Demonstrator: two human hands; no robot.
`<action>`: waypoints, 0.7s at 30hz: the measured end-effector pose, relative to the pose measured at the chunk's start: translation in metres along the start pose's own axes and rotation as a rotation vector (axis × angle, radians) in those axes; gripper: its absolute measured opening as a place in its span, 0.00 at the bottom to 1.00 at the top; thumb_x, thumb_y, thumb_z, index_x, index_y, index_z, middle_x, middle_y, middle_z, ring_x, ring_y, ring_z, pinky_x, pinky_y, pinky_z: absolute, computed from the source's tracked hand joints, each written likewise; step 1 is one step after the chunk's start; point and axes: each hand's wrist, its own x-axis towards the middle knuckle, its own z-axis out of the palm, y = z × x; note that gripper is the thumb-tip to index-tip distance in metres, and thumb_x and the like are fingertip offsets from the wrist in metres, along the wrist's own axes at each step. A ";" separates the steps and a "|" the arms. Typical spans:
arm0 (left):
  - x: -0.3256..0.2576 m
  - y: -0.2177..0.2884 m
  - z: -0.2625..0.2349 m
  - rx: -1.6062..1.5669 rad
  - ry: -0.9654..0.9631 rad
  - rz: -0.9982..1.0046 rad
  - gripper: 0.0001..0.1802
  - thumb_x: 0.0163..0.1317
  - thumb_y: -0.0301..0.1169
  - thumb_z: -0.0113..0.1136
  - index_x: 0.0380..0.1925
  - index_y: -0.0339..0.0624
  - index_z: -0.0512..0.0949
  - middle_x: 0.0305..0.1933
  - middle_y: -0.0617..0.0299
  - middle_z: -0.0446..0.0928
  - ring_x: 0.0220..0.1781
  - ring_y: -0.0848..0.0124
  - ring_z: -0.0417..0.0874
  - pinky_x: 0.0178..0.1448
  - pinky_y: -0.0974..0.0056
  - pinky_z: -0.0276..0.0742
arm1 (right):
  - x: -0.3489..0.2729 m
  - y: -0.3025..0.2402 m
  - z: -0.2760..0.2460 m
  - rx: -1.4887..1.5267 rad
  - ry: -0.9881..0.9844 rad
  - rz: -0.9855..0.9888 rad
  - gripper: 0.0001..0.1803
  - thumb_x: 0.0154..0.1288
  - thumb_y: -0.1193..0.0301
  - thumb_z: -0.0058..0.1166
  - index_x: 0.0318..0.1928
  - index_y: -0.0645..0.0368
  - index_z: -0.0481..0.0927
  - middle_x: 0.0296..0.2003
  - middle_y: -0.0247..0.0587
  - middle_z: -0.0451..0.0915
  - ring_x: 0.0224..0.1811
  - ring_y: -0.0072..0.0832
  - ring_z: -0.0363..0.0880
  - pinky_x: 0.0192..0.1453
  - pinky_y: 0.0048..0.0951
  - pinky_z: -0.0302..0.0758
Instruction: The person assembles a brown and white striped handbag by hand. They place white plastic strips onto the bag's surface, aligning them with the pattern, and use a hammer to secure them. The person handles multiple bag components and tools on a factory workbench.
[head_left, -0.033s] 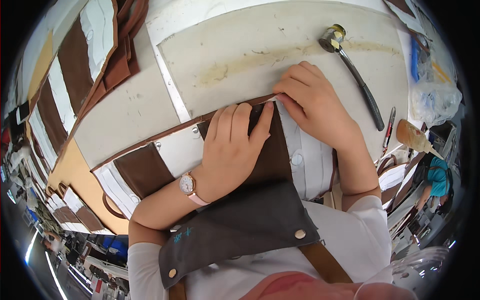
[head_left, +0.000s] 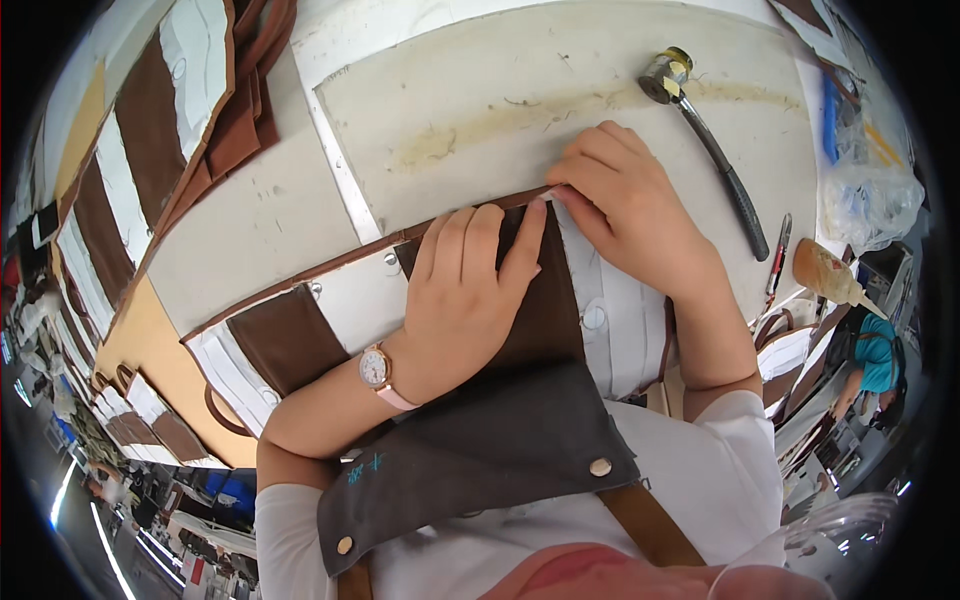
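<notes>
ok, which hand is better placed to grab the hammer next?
Right, probably. The right hand is at the edge of the panel, but nearer the hammer, which lies on that side. The left hand rests on the panel, farther off.

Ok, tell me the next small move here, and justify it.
I'd probably press the brown edging flat at the right hand's fingertips: they meet at that edge, while the left hand lies across the panel, well placed to steady it.
</notes>
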 end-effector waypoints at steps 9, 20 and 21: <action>0.003 -0.006 0.003 0.000 0.005 0.013 0.35 0.48 0.32 0.73 0.61 0.47 0.77 0.49 0.54 0.69 0.49 0.57 0.73 0.53 0.55 0.74 | 0.000 0.003 0.010 0.006 0.029 -0.006 0.09 0.50 0.83 0.57 0.34 0.61 0.77 0.34 0.40 0.73 0.40 0.40 0.71 0.47 0.38 0.71; 0.004 -0.007 0.000 -0.114 0.020 -0.017 0.31 0.49 0.31 0.72 0.57 0.42 0.78 0.48 0.55 0.70 0.48 0.57 0.74 0.53 0.55 0.73 | -0.007 0.007 -0.011 -0.340 -0.128 -0.338 0.15 0.47 0.78 0.60 0.39 0.62 0.81 0.36 0.37 0.74 0.42 0.35 0.74 0.44 0.34 0.74; 0.004 -0.008 -0.001 -0.124 0.028 -0.021 0.30 0.49 0.30 0.72 0.56 0.41 0.78 0.48 0.55 0.70 0.48 0.57 0.74 0.53 0.55 0.73 | -0.007 0.007 -0.011 -0.379 -0.136 -0.368 0.14 0.47 0.77 0.60 0.39 0.62 0.81 0.36 0.36 0.74 0.42 0.34 0.74 0.44 0.33 0.74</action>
